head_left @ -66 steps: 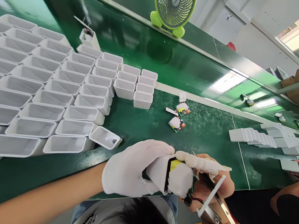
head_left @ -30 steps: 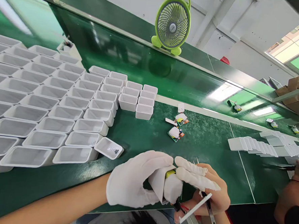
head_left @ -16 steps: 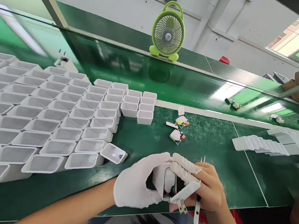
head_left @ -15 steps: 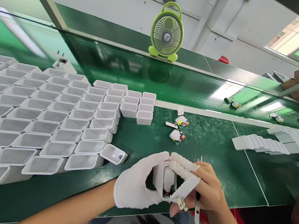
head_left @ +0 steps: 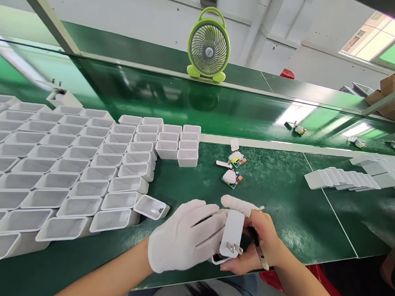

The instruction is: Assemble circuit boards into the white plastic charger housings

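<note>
In front of me is a white power adapter, with a plug cover [head_left: 233, 233] whose two metal prongs point toward me. Part of an open white case [head_left: 218, 259] with dark parts inside shows beneath that cover. My left hand [head_left: 188, 237], in a white glove, is closed around the adapter's left side. On the right, my right hand [head_left: 260, 243], with white coverings on some fingers, grips the adapter and keeps a pair of tweezers [head_left: 260, 252] in the palm. Two small circuit boards [head_left: 231, 178] with white tops lie beyond my hands.
Rows of open white cases [head_left: 89, 189] fill the left of the green bench. One case [head_left: 151, 207] lies tipped beside them. Stacked white pieces [head_left: 341, 179] sit at the right. A green fan [head_left: 209, 50] stands on the shelf behind. Red stool [head_left: 273, 280] below the edge.
The plug cover, earlier swung out at an angle beside the open case, now faces up with its prongs toward me. My left fingers have closed over the case. The view has shifted slightly.
</note>
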A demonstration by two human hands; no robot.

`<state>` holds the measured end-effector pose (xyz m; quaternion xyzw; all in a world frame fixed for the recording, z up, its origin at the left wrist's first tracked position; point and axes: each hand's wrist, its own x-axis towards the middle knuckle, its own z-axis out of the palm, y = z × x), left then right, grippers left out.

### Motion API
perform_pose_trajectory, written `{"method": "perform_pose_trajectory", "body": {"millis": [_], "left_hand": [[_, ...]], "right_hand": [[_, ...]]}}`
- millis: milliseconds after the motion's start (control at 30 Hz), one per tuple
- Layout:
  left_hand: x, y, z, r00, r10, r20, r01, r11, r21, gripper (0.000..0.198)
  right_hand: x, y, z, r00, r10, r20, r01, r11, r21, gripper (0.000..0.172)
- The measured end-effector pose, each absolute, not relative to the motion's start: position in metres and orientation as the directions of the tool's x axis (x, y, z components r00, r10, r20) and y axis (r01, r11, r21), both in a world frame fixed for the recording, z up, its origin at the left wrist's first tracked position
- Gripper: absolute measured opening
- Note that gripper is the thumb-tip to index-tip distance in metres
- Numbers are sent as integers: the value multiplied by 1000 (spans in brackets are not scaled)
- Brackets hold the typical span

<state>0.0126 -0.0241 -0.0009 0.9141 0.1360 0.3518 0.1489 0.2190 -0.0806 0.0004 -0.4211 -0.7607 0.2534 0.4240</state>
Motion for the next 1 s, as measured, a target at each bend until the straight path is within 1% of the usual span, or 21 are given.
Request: {"method": "perform_pose_trajectory", "body": {"millis": [33,67,100,133,167,200,233,267,300,367,433,467,500,567,600,633,700,767,867,933,1000], "left_hand": [[12,-25,-1,708,384,592,150,-902,404,15],[12,-26,-2,679,441,587,176,-874,453,10],[12,-28,-4,626,522,579,213,-829,517,11],[11,-30,-6,556,620,553,255,-761,597,21],[11,-32,-7,479,724,497,290,-665,689,32],[12,-33,-7,411,820,398,314,-537,783,41],[12,-34,-6,361,895,260,333,-385,861,47],[13,-34,-3,326,939,110,349,-227,909,49],[14,-34,0,306,952,-28,357,-88,930,47],[15,-31,7,298,929,-218,334,112,936,38],[16,-28,10,318,894,-316,270,234,934,30],[17,-28,11,331,878,-346,233,279,932,26],[18,-27,10,338,867,-365,203,312,928,23],[19,-28,6,340,859,-382,170,343,924,22],[19,-28,4,338,859,-384,161,349,923,22],[20,-29,3,333,860,-386,155,353,922,23],[21,-30,0,329,858,-394,139,368,919,22],[22,-31,0,342,851,-399,101,389,916,21],[23,-31,5,391,816,-425,-14,467,884,19],[23,-30,10,440,783,-440,-100,530,842,20],[22,-30,14,491,763,-421,-165,556,815,20]], "right_hand": [[218,-78,3,-281,870,406,373,489,-789,77],[219,-74,5,-255,894,369,325,439,-837,71],[220,-70,8,-198,926,322,283,369,-885,59],[223,-65,10,-111,955,276,237,295,-926,46],[226,-60,12,-12,971,240,172,238,-956,36],[230,-55,13,83,974,213,102,204,-974,33],[235,-49,14,161,967,195,41,191,-981,34],[238,-45,15,227,954,194,-4,201,-980,37],[242,-42,16,278,937,214,-27,230,-973,39],[244,-40,21,314,912,265,-30,289,-957,44],[240,-47,29,281,908,310,-36,333,-942,49],[236,-52,33,243,914,326,-36,344,-938,46],[230,-58,37,199,920,337,-21,348,-937,38],[216,-71,43,125,922,368,54,364,-930,11],[209,-77,45,106,914,391,99,382,-919,4],[202,-82,45,101,904,416,137,401,-906,14],[190,-88,43,125,878,463,177,439,-881,21],[184,-90,40,161,859,486,209,452,-867,24],[186,-88,39,109,861,496,302,447,-842,21],[191,-86,41,73,881,468,295,429,-854,22],[196,-87,43,70,902,426,212,404,-890,27]]}}
